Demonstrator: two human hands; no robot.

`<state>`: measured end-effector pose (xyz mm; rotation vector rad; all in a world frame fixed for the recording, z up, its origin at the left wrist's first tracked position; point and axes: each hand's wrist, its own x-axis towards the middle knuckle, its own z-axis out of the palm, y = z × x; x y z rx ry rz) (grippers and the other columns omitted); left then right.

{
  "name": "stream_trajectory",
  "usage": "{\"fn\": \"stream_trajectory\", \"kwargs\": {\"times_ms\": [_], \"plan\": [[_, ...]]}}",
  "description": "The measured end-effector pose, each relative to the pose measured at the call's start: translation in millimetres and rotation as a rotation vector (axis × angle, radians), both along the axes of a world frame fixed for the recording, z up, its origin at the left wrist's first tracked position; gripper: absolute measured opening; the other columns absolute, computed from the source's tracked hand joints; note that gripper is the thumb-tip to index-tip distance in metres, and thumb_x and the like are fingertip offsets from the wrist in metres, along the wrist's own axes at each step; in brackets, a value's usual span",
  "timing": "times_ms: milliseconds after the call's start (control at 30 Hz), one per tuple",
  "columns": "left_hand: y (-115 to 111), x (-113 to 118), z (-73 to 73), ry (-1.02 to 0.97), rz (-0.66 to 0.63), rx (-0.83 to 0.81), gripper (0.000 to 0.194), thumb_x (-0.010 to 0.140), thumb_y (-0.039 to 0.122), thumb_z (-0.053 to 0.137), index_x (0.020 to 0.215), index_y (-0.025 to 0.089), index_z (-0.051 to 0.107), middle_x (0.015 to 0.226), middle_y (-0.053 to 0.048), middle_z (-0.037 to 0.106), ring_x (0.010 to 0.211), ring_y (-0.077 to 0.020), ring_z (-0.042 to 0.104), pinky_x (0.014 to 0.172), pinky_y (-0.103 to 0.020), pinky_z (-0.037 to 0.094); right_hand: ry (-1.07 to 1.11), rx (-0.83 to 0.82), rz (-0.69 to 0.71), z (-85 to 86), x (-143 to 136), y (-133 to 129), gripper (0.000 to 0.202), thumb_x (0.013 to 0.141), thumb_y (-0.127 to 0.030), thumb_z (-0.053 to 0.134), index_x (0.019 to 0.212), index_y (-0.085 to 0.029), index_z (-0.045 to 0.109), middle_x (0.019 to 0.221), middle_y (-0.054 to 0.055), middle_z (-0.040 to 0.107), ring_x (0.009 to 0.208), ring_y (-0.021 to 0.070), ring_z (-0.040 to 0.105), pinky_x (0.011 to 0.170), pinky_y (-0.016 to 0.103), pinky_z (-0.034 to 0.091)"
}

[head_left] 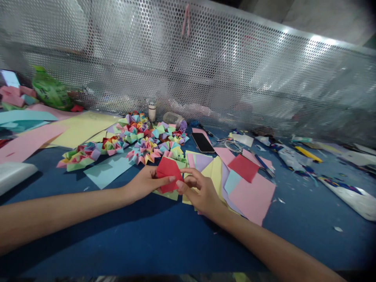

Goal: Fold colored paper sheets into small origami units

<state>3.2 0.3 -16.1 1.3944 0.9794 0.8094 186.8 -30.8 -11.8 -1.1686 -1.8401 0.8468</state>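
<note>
A red folded sheet of paper (168, 171) is held up over the table between both hands. My left hand (145, 182) pinches its left side, with the thumb lying across the front. On the right edge my right hand (199, 192) grips the same paper between thumb and fingers. Under and beside the hands lie loose coloured sheets, among them a pale yellow sheet (216, 172), a large pink sheet (254, 197) and a red square (244, 167). Just beyond the hands sits a cluster of folded multicoloured paper pieces (145, 149).
A black phone (203, 142) lies behind the sheets. Bigger yellow paper (85, 127) and a green bottle (50, 88) are at the left. A clear jar (174, 118) lies on its side near the perforated metal panel (205, 74). A yellow pen-like item (308, 154) and scraps are at the right.
</note>
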Motion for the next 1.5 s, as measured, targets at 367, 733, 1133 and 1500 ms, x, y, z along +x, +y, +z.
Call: {"fn": "stream_trajectory", "kwargs": {"times_ms": [367, 733, 1133, 1500], "plan": [[0.9, -4.5, -10.9, 0.066, -0.255, 0.101, 0.028, 0.072, 0.038, 0.068, 0.072, 0.01, 0.067, 0.06, -0.001, 0.064, 0.053, -0.0109, 0.055, 0.053, -0.02, 0.042, 0.042, 0.05, -0.067, -4.5, 1.2, 4.0, 0.023, 0.081, -0.034, 0.059, 0.098, -0.019, 0.059, 0.065, 0.0, 0.066, 0.064, 0.0142, 0.065, 0.062, 0.023, 0.049], [1.3, -2.9, -3.6, 0.056, -0.178, 0.066, 0.03, 0.073, 0.041, 0.066, 0.069, 0.011, 0.07, 0.058, -0.005, 0.068, 0.052, -0.012, 0.059, 0.051, -0.019, 0.043, 0.141, -0.011, -0.029, 2.7, 2.2, 3.5, 0.029, 0.077, -0.03, 0.063, 0.102, -0.02, 0.053, 0.066, -0.002, 0.061, 0.064, 0.013, 0.061, 0.064, 0.025, 0.05], [3.6, -2.6, -7.1, -0.052, -0.11, 0.015, 0.027, 0.067, 0.036, 0.073, 0.084, 0.015, 0.07, 0.077, -0.002, 0.071, 0.066, -0.0127, 0.063, 0.063, -0.021, 0.049, 0.141, -0.043, -0.015, -1.1, 3.3, 7.9, 0.036, 0.075, -0.027, 0.065, 0.105, -0.019, 0.047, 0.064, -0.003, 0.057, 0.061, 0.0131, 0.061, 0.064, 0.028, 0.05], [3.4, -1.4, -10.1, -0.114, -0.181, -0.026, 0.025, 0.067, 0.028, 0.074, 0.086, 0.015, 0.066, 0.083, -0.002, 0.07, 0.077, -0.0153, 0.065, 0.071, -0.024, 0.051, 0.079, 0.0, -0.008, -8.2, 4.3, 9.8, 0.04, 0.073, -0.026, 0.067, 0.107, -0.02, 0.047, 0.069, -0.001, 0.062, 0.064, 0.0133, 0.061, 0.065, 0.027, 0.05]]}}
